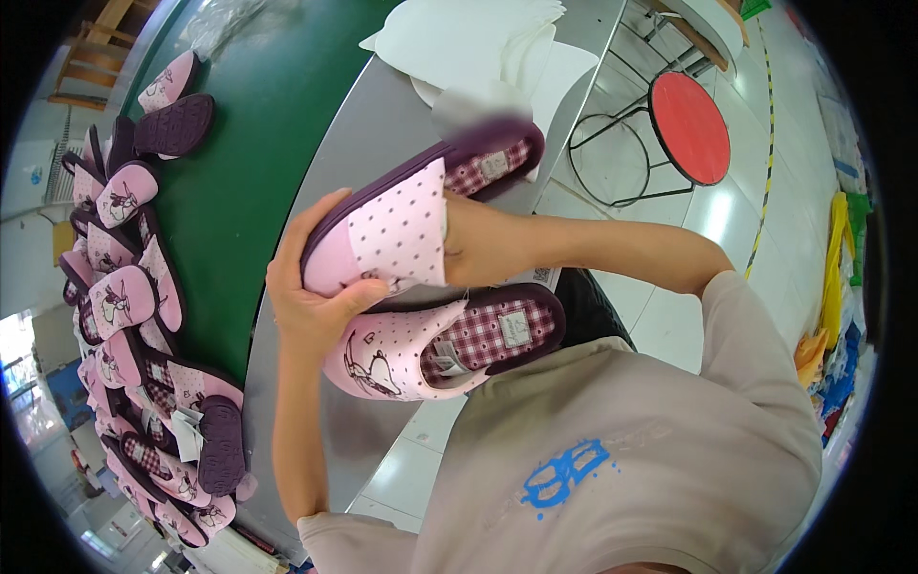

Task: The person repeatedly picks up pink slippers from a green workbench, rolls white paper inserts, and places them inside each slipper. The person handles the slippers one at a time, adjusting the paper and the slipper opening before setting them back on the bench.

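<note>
Left hand point(311, 301): closed around the toe of the dotted slipper, thumb pressed on the near side, fingers wrapping the far edge.
Right hand point(466, 239): pushed into the slipper's opening from the heel side; only the part near the wrist shows, so whether the fingers inside are spread or curled I cannot tell.
Dotted slipper point(397, 230): held up between both hands above the grey table point(373, 124), toe to the left, heel to the upper right; pale pink with dark dots, a dark purple sole edge and a checked lining.
Second slipper point(382, 359): just beside the held one, nearer the body, toe also to the left; pink, with a cartoon drawing, a checked insole and a pale label at the heel.
Slipper pile point(124, 297): heaped along the left on the green surface point(249, 191), some soles up, some drawings up.
White sheets point(459, 43): stacked at the far end of the grey table.
Stool point(688, 129): red round seat, black legs, on the tiled floor point(669, 320) to the right.
Shirt point(650, 421): beige, with a blue print.
</note>
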Demonstrator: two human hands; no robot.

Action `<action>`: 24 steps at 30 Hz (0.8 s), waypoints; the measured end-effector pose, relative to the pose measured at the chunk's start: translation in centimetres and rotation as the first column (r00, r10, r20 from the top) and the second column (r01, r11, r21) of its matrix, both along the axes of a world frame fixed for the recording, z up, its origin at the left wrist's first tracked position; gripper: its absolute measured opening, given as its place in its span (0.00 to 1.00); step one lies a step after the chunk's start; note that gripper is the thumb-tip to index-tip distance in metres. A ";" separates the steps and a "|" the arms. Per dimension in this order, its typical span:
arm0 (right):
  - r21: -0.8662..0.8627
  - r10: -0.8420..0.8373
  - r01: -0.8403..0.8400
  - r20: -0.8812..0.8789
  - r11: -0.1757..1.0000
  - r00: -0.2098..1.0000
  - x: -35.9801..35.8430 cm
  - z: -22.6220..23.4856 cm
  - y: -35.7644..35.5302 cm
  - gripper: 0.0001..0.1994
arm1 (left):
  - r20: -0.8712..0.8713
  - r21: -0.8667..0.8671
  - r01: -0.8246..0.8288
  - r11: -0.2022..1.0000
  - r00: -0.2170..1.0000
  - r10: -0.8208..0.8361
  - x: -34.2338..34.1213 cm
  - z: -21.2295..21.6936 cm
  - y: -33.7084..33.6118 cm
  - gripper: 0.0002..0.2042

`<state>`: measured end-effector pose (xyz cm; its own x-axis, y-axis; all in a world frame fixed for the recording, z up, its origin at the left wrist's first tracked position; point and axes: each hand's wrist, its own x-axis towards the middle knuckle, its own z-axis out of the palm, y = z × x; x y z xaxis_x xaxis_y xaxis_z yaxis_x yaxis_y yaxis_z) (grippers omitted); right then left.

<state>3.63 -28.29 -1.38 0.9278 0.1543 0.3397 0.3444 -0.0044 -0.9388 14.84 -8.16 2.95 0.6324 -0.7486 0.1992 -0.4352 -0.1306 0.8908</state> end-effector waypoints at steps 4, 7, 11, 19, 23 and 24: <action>-0.045 -0.101 0.105 0.086 0.993 0.991 -0.9 -0.7 0.4 0.18 | 0.104 0.032 0.017 0.999 0.994 -0.021 -0.5 0.0 0.1 0.44; -0.049 -0.083 0.088 0.098 0.995 0.992 -0.6 -1.0 0.4 0.18 | 0.007 0.057 -0.011 0.998 1.000 0.010 -1.3 0.3 -0.1 0.43; -0.050 -0.063 0.067 0.071 0.997 0.995 -0.5 -0.7 0.4 0.18 | 0.041 0.083 -0.031 0.996 0.999 0.027 -1.7 0.5 -0.1 0.41; 0.013 -0.003 0.004 -0.077 1.000 0.997 -0.7 -0.7 -0.3 0.19 | 0.139 0.060 -0.068 0.996 0.989 0.059 -1.7 0.2 0.1 0.36; -0.136 -0.231 0.225 -0.031 0.965 0.973 -1.9 -0.3 -0.3 0.12 | 0.091 -0.011 -0.139 0.990 0.986 0.139 -1.5 -0.2 0.3 0.30; -0.209 -0.222 0.208 -0.047 0.956 0.974 -1.7 -0.3 -1.1 0.12 | 0.083 -0.033 -0.147 0.989 0.985 0.149 -1.3 -0.3 0.2 0.30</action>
<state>1.93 -29.36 -1.69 0.9668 0.0071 0.2555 0.2484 -0.2627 -0.9324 13.57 -7.96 2.61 0.7160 -0.6414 0.2757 -0.4868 -0.1756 0.8557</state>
